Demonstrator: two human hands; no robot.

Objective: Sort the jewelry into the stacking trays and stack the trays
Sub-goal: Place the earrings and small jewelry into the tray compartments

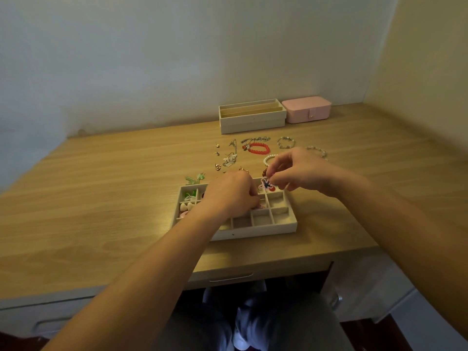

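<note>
Light wood-grain desk (106, 193) in pale-walled corner. We are pinching beaded flower charm (266, 184) with right hand (296, 171); left hand (228, 196) blocking compartmented beige tray (253, 230), grip unclear.

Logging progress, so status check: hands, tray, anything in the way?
Right hand pinching beaded flower over divided tray. Left hand down in tray, grip unclear. Red bracelet and earrings loose behind tray.
</note>
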